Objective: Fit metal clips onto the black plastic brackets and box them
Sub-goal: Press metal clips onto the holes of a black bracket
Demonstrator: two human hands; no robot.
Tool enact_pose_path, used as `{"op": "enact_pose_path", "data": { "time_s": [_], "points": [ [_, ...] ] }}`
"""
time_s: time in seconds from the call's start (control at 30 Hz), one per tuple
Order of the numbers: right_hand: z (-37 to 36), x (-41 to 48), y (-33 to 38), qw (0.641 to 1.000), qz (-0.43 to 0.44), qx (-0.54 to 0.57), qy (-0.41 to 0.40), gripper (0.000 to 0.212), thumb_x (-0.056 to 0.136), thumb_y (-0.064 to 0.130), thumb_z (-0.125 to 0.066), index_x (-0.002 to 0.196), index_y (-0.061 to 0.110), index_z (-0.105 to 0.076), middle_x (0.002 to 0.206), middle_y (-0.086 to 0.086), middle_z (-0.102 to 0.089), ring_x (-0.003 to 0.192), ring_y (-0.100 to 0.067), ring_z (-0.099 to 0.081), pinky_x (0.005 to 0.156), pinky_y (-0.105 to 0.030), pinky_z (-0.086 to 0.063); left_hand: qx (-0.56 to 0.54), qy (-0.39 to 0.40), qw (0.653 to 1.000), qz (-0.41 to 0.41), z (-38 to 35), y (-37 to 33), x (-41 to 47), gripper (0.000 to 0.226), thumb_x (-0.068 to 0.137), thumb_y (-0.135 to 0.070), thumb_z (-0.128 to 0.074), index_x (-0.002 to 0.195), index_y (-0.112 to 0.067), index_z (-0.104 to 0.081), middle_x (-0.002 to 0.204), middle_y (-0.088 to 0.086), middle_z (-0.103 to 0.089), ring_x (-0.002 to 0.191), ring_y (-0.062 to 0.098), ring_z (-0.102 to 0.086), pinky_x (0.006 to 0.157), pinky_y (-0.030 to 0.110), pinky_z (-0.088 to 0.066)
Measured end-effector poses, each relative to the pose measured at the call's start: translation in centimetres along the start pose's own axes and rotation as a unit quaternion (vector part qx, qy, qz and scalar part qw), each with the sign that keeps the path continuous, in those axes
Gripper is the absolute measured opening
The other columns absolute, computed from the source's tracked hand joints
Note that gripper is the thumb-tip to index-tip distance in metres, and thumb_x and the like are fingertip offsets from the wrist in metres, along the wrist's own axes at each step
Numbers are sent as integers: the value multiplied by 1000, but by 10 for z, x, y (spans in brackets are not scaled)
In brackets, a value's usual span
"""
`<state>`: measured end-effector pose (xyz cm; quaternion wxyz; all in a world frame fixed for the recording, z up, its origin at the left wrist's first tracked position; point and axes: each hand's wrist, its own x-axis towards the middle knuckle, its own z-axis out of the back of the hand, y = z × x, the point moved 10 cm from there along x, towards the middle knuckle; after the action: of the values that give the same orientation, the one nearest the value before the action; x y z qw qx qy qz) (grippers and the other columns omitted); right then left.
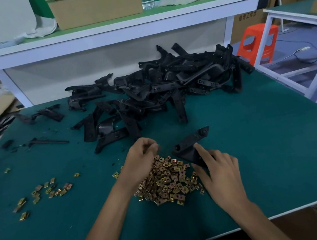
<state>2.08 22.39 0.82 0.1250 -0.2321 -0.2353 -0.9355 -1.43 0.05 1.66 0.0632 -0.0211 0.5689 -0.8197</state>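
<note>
Where the clips lie: a heap of brass-coloured metal clips (pixel 168 181) sits on the green table (pixel 259 146), near the front edge and between the two wrists.
Loose clips: a thinner scatter (pixel 47 192) lies well to the left; single ones are too small to make out in detail.
Left hand: the left hand (pixel 140 159) is over the far edge of the heap with its fingers curled and the tips drawn together. Blur hides whether a clip is pinched there, so this cannot be told.
Right hand: the right hand (pixel 219 170) grips one black bracket (pixel 189 146) at its near end, the index finger laid straight along it. The palm covers that end.
Bracket: its far end points far-right and is tilted; whether it touches the table is unclear.
Bracket pile: a tangled bracket pile (pixel 168 81) fills the far middle of the table, the pieces overlapping so that outlines merge.
Box: a cardboard box (pixel 303 225) shows at the near right corner, cut off by the frame; its contents are hidden.
</note>
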Motion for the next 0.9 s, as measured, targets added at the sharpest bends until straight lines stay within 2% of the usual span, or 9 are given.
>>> {"op": "enact_pose_path", "data": {
  "time_s": [0.07, 0.17, 0.23, 0.3, 0.4, 0.5, 0.63, 0.8, 0.9],
  "points": [
    [0, -2, 1, 1000, 6, -7, -4, 56, 91, 31, -74, 144, 21, -56, 106, -1, -65, 93, -27, -60, 83, -45, -45, 2, -9, 1000, -18, 4, -2, -1, 10, 103, -24, -56, 100, -22, -65, 80, -11, -61, 66, -2, -53, 63, 14, -45],
    [1, -4, 6, 999, 31, -18, -7, 58, 89, 29, -77, 142, 21, -57, 102, -1, -64, 90, -26, -59, 80, -44, -44, -51, 0, 999, -16, 4, -4, -3, 15, 104, -25, -55, 109, -30, -68, 78, -13, -59, 68, 0, -53, 66, 16, -47],
    [2, -5, 9, 999, 44, -21, -7, 57, 88, 28, -77, 141, 21, -58, 102, -2, -64, 89, -26, -59, 80, -43, -45, -52, 9, 998, -21, 2, -8, -5, 19, 104, -28, -55, 108, -34, -72, 78, -16, -62, 69, -5, -55, 69, 14, -48],
    [2, -6, 10, 999, 45, -21, -6, 56, 89, 29, -76, 141, 21, -58, 102, -1, -64, 90, -26, -59, 80, -43, -45, -85, 10, 996, -17, -1, -10, -6, 17, 102, -27, -58, 100, -31, -75, 78, -19, -66, 73, -6, -58, 70, 13, -49],
    [4, -6, 10, 999, 45, -19, -6, 56, 89, 29, -75, 141, 21, -58, 103, -1, -64, 91, -25, -58, 81, -42, -45, -147, 18, 989, -2, -6, -13, -9, 11, 100, -22, -63, 98, -19, -73, 80, -9, -71, 77, 5, -63, 71, 17, -53],
    [4, -7, 11, 999, 46, -22, -4, 56, 89, 28, -76, 141, 21, -58, 102, -1, -64, 90, -25, -58, 80, -42, -44, -134, 29, 990, -12, -9, -17, -13, 12, 99, -26, -63, 97, -16, -70, 74, -7, -66, 70, 8, -57, 70, 23, -50],
    [5, -7, 13, 999, 45, -29, 0, 55, 89, 30, -75, 141, 22, -59, 100, -1, -64, 90, -25, -59, 80, -42, -44, -116, 63, 991, -19, -13, -19, -19, 9, 98, -23, -65, 91, -23, -70, 80, -6, -61, 77, 10, -54, 78, 31, -48],
    [4, -6, 14, 998, 46, -35, 10, 55, 89, 31, -75, 141, 22, -59, 102, -1, -65, 91, -26, -59, 81, -42, -44, -81, 75, 993, -32, -13, -25, -24, 19, 98, -12, -64, 105, -28, -68, 94, -7, -74, 91, 7, -66, 85, 25, -51],
    [4, -6, 14, 998, 44, -37, 10, 56, 88, 30, -76, 141, 23, -59, 102, -1, -66, 90, -26, -59, 81, -42, -43, -61, 79, 994, -34, -13, -28, -26, 16, 97, -11, -64, 101, -24, -72, 93, -8, -74, 89, 3, -67, 81, 21, -51]
  ]
}}
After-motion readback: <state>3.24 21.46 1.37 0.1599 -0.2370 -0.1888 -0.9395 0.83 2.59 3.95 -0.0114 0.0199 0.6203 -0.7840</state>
